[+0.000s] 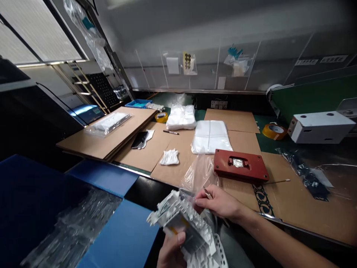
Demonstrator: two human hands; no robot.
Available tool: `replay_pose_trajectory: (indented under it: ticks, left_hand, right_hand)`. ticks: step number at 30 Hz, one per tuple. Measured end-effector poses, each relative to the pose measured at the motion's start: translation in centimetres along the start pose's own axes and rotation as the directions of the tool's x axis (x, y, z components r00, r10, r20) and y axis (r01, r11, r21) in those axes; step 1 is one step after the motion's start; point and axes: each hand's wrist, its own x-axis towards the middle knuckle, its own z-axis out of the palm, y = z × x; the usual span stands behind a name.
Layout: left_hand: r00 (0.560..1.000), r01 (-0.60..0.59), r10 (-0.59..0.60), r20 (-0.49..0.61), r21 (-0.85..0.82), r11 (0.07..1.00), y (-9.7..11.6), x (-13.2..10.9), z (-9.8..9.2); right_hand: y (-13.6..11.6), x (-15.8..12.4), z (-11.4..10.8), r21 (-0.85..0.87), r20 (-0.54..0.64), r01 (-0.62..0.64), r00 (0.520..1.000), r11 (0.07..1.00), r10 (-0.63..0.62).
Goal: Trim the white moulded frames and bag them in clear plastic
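Note:
My left hand (173,247) grips a stack of white moulded plastic parts (192,227) with toothed edges, tilted in front of my body. Its thumb presses on a shiny grey face in the middle of the stack. Just beyond it, my right hand (217,203) is closed, thumb and forefinger at a clear plastic bag (199,173). A slim pen-like tool (207,192) passes through the same hand; its exact kind does not show. The bag's lower part meets the far end of the stack, and how far it covers the parts is unclear.
Behind my right hand sits a red block fixture (240,167). Stacked white bags (211,137), a white glove (169,157), a phone (139,140) and a marker (171,132) lie on cardboard. Bagged parts (75,223) are at left, tape (275,131) at right.

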Motion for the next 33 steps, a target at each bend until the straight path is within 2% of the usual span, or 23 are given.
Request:
replay_pose_trajectory:
  ticks: [3,5,7,10,13,16,18,21,23,25,27,31,33]
  left_hand:
    - [0.997,0.061,-0.060,-0.051,0.010,0.998,-1.2,0.7,0.3]
    - [0.990,0.118,-0.115,-0.087,0.025,0.993,-1.7,0.9,0.2]
    - [0.981,0.173,-0.169,-0.097,0.029,0.985,-2.0,1.2,0.1]
    - [0.973,0.215,-0.210,-0.090,0.047,0.975,-2.1,1.8,-0.2]
    - [0.976,0.201,-0.193,-0.097,0.082,0.976,-2.1,2.4,-0.6]
    - [0.985,0.171,-0.165,-0.059,0.116,0.978,-1.6,2.6,-0.9]
    - [0.984,0.155,-0.170,0.054,0.213,0.965,-0.8,2.4,-0.9]
    - [0.937,0.102,-0.240,0.252,0.459,0.883,0.7,1.6,-0.3]
    - [0.890,0.046,-0.320,0.325,0.634,0.772,1.5,1.0,0.4]
    - [0.872,-0.055,-0.339,0.353,0.760,0.647,1.8,0.4,1.0]
    - [0.875,-0.177,-0.297,0.383,0.823,0.540,1.4,0.1,1.5]
    - [0.862,-0.335,-0.247,0.444,0.862,0.381,-0.6,0.2,2.2]
    - [0.852,-0.371,-0.249,0.461,0.867,0.334,-1.4,0.5,2.4]
  right_hand:
    - [3.7,-3.7,-1.0,0.104,-0.087,-0.127,0.987,0.987,0.136]
    - [5.3,-6.2,-2.0,0.198,-0.133,-0.159,0.973,0.967,0.187]
    - [6.4,-8.8,-2.5,0.344,-0.161,-0.163,0.960,0.925,0.229]
    - [7.5,-12.5,-2.2,0.566,-0.138,-0.165,0.947,0.808,0.290]
    - [7.8,-14.8,-1.6,0.642,-0.189,-0.121,0.932,0.757,0.309]
    - [7.7,-15.4,-1.6,0.555,-0.361,-0.066,0.879,0.829,0.311]
    - [7.6,-15.1,-1.8,0.465,-0.459,-0.060,0.837,0.883,0.298]
    - [7.5,-14.3,-2.0,0.351,-0.546,-0.069,0.795,0.934,0.264]
    - [7.3,-13.8,-2.0,0.267,-0.563,-0.094,0.792,0.959,0.234]
    - [7.0,-13.6,-2.1,0.179,-0.557,-0.123,0.805,0.976,0.204]
    - [6.4,-13.7,-2.1,0.081,-0.509,-0.156,0.843,0.984,0.176]
    - [4.4,-14.1,-1.9,-0.224,-0.277,-0.180,0.954,0.958,0.114]
    - [3.2,-14.3,-2.0,-0.387,-0.137,-0.165,0.983,0.907,0.121]
